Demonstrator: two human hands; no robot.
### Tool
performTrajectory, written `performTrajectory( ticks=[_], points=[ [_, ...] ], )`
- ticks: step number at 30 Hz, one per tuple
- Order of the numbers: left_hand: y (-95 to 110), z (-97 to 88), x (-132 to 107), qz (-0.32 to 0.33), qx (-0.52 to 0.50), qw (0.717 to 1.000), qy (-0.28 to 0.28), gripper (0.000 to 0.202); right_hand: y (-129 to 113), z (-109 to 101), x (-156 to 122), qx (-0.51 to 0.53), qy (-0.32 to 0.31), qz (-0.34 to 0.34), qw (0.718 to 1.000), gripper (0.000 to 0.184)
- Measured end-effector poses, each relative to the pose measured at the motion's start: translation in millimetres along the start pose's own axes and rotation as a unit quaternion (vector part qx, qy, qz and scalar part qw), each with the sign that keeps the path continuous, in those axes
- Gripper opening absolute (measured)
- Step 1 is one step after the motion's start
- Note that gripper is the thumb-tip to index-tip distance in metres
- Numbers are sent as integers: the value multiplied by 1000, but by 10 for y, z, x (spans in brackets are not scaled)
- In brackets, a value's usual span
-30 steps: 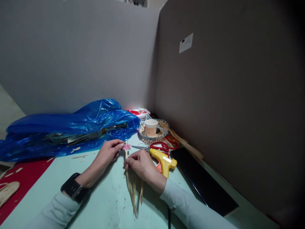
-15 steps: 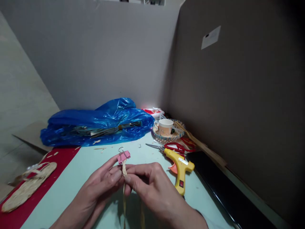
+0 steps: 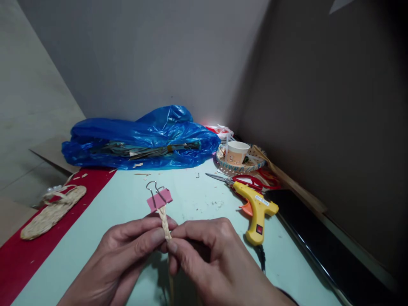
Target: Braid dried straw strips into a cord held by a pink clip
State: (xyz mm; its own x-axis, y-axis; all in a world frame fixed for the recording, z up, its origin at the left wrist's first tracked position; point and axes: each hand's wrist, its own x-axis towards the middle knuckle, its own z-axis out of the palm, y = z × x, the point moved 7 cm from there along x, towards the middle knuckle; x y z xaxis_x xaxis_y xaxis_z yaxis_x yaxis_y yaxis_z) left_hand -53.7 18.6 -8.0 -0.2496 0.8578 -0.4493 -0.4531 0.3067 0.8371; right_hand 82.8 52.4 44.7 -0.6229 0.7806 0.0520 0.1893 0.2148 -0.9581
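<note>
A thin braid of pale straw [image 3: 164, 222] rises between both hands, its top end clamped in a pink binder clip [image 3: 159, 199] with wire handles. My left hand [image 3: 127, 255] pinches the braid from the left with thumb and fingers closed. My right hand [image 3: 210, 259] pinches it from the right, just below the plaited part. Loose strands hang down below the fingers, mostly hidden by my hands.
A yellow glue gun [image 3: 257, 207] and red-handled scissors [image 3: 245, 180] lie to the right on the pale green table [image 3: 197, 199]. Behind them a woven tray [image 3: 251, 163] holds a paper cup [image 3: 236, 152]. A blue plastic bag [image 3: 143, 138] lies at the back, a woven straw sandal [image 3: 52, 210] on red cloth at left.
Both hands have lifted the braid and clip off the table and drawn them closer to the camera. The view has tilted down and to the left.
</note>
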Motion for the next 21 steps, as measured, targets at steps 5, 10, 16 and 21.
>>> performTrajectory(
  ticks=[5, 10, 16, 21],
  points=[
    [9, 45, -9, -2, -7, 1000, -5, 33, 84, 70, 2, -17, -10, 50, 999, 28],
    [92, -49, 1, 91, 96, 991, 4, 34, 118, 118, 5, -26, -22, 49, 998, 27],
    [168, 25, -36, 163, 181, 969, 38, 29, 162, 124, 5, 1, -24, 52, 998, 27],
    [111, 146, -36, 72, 35, 997, 2, 35, 185, 151, -2, 57, -41, 68, 995, 27]
  ],
)
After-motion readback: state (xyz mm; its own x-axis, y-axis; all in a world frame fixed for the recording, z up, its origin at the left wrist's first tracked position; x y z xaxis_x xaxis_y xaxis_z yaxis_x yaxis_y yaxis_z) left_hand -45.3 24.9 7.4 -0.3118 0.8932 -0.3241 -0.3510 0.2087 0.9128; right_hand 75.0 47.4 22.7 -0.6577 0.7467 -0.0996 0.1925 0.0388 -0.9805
